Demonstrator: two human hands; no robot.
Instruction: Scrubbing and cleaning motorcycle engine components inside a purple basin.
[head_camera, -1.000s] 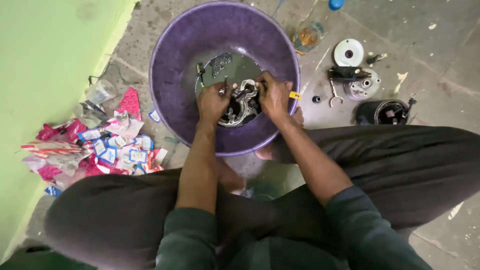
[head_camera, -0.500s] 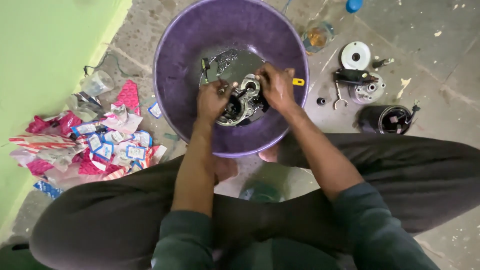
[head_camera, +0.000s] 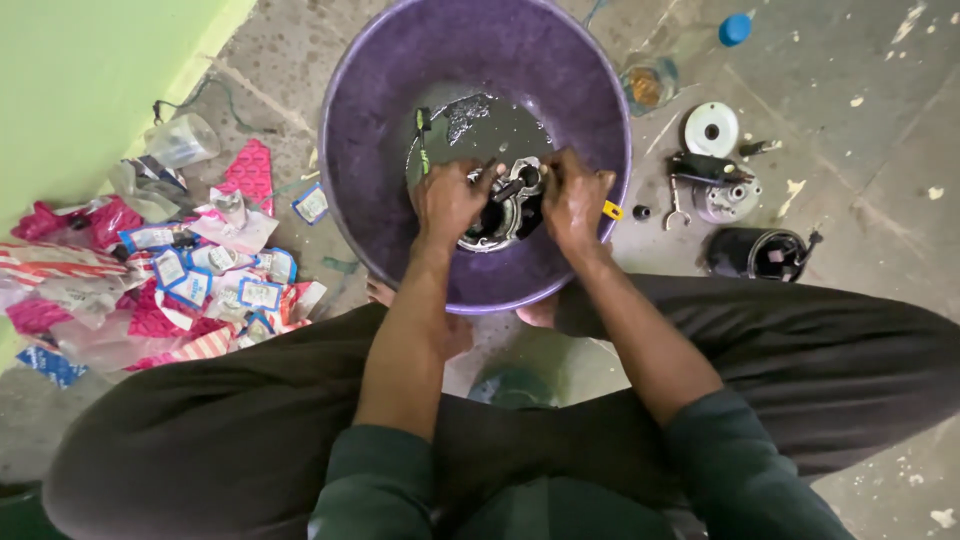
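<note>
A big purple basin (head_camera: 380, 120) surrounds both hands, with dark liquid at its bottom. Between the hands sits a round metal motor part (head_camera: 500, 212). The left hand (head_camera: 447, 200) is closed around its left rim, and the right hand (head_camera: 573, 197) grips its right side. A small green brush (head_camera: 423, 140) lies just beyond the left hand.

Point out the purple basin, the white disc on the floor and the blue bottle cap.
purple basin (head_camera: 375, 130), head view, on its bare inner left wall.
white disc (head_camera: 700, 122), head view, on its flat face left of the centre hole.
blue bottle cap (head_camera: 735, 29), head view, on its top.
</note>
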